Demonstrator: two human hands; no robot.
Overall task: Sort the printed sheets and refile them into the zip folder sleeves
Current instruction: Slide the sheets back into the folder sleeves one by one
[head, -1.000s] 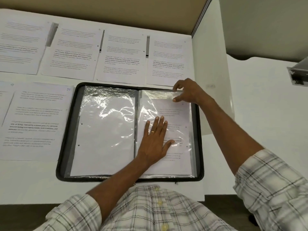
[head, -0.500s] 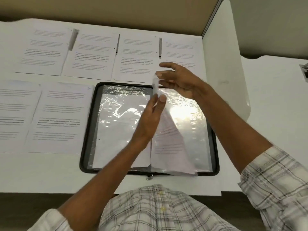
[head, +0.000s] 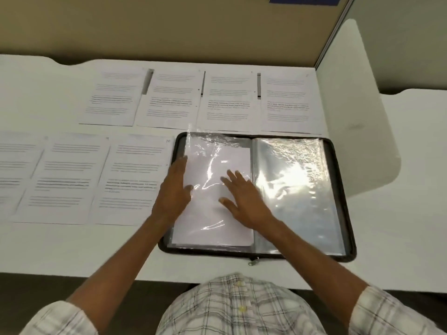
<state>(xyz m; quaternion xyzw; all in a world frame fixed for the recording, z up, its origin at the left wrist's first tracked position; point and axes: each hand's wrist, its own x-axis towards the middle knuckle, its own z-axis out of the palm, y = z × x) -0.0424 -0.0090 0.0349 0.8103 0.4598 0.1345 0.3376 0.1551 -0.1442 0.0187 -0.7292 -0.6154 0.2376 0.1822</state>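
Note:
A black zip folder [head: 343, 180] lies open on the white desk. Its left side shows a clear sleeve [head: 217, 153] with a white sheet inside, blank side up. The right side holds shiny clear sleeves [head: 295, 189] with no printed text visible through them. My left hand [head: 174, 192] lies flat with straight fingers at the left edge of the filled sleeve. My right hand [head: 242, 197] presses flat on the middle of that sleeve. Printed sheets lie loose on the desk: a far row [head: 227, 100] behind the folder and a near row [head: 135, 177] to its left.
A beige partition [head: 169, 27] stands behind the desk, and a white divider panel [head: 350, 105] rises to the right of the folder. The folder's zip pull [head: 252, 262] hangs at the near edge. My plaid shirt fills the bottom of the view.
The sleeve with the printed sheet, lifted between both hands half a second ago, now lies turned over on the left side. Both hands have come down flat on it.

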